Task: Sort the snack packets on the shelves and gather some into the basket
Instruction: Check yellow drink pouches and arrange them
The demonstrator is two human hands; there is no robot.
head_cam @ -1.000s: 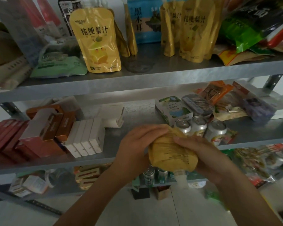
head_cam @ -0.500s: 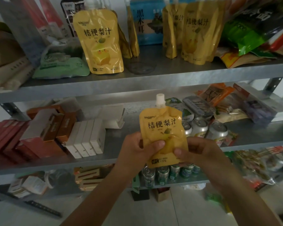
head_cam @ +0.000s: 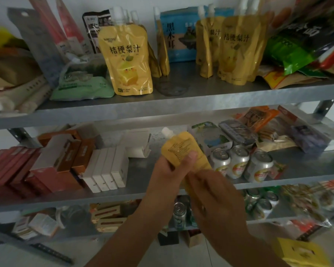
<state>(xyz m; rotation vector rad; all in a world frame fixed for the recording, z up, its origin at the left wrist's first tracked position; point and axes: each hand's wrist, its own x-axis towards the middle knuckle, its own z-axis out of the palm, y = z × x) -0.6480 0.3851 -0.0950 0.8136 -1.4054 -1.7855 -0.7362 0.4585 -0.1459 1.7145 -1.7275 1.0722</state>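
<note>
Since half a second earlier, the yellow juice pouch (head_cam: 183, 151) had been turned round: its labelled front then faced the camera, and now its back, with fine print too small to read, showed instead. Its white spout (head_cam: 167, 131) had tilted up and to the left. The left hand (head_cam: 170, 170) gripped the pouch, with the thumb (head_cam: 191, 157) pressed across the back and the other fingers hidden behind it. The right hand (head_cam: 216, 193) covered the pouch's lower end with its back to the camera, and whether its fingers clasped the pouch I could not tell. The pouch was held in front of the middle shelf (head_cam: 141, 170), just left of three silver cans (head_cam: 237, 162). A matching pouch (head_cam: 127, 60) stood upright on the shelf above. At the lower right corner a yellow shape (head_cam: 301, 251) was cut off and too blurred to identify.
</note>
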